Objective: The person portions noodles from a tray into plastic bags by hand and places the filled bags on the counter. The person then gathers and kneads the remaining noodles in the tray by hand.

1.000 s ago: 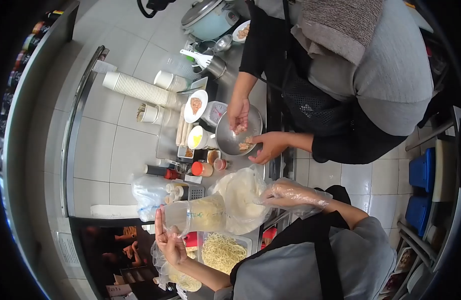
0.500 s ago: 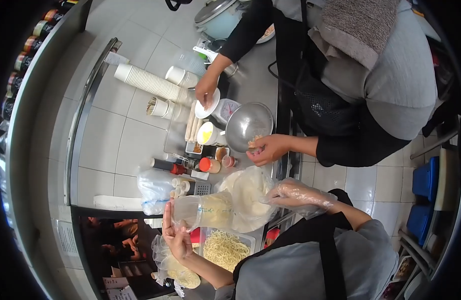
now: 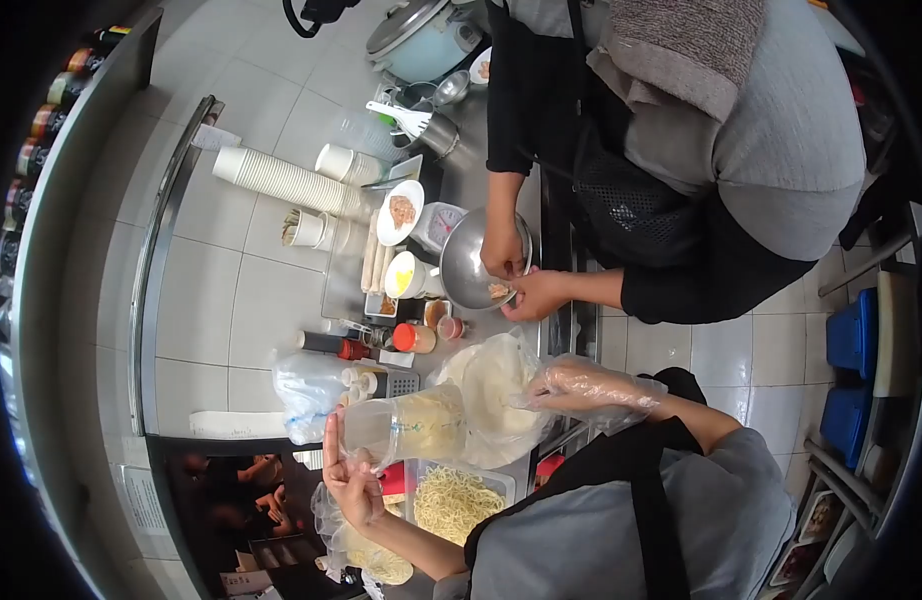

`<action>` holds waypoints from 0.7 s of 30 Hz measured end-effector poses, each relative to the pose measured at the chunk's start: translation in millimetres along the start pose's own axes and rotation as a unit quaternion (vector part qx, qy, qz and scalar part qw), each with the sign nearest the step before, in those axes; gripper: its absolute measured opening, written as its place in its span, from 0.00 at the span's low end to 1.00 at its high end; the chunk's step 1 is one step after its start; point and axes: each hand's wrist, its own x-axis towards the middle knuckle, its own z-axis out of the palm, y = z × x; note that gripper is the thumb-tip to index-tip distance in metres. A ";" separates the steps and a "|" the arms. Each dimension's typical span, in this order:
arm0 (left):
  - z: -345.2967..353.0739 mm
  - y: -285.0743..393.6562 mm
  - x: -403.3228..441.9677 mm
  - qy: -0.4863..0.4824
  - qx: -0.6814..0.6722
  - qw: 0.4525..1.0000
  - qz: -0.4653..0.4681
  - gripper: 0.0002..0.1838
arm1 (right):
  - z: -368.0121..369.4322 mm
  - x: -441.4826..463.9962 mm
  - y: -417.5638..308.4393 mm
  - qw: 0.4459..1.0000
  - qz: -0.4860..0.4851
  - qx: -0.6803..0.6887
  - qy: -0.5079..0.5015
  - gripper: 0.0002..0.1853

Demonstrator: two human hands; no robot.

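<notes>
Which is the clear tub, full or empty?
Partly full, it seems: in the clear tub, pale contents show at one end; the other looks see-through. Can't tell what they are.

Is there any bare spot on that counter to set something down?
The clearest patch of counter lies between the metal container, the scale, the metal bowl and a dark sleeve. A narrow strip shows between that bowl and the bag of white powder. It's crowded around the red-lidded jar and paper cups.

I note row of bottles (image 3: 47, 122) on shelf (image 3: 91, 150); tall stack of paper cups (image 3: 281, 181), shorter stack (image 3: 347, 165) beside it; pale-blue rice cooker (image 3: 436, 52), lid on; red-lidded jar (image 3: 417, 339); two blue bins (image 3: 851, 340) near each other; tiled floor (image 3: 719, 352).
</notes>
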 end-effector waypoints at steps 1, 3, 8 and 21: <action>-1.5 -0.2 0.4 -0.011 0.006 1.000 0.001 0.44 | 0.1 0.4 0.6 1.000 -0.004 -0.001 0.002 0.14; -9.2 -2.5 0.9 -0.044 0.017 0.999 0.003 0.42 | 1.3 1.1 3.1 1.000 -0.013 -0.002 0.006 0.14; -9.9 -3.3 3.8 -0.052 0.016 0.999 -0.003 0.41 | -1.6 2.2 0.3 1.000 -0.020 -0.017 0.005 0.14; -11.9 -7.5 2.7 -0.033 0.021 0.999 0.001 0.42 | 2.9 1.8 -3.0 0.999 -0.034 -0.005 0.032 0.12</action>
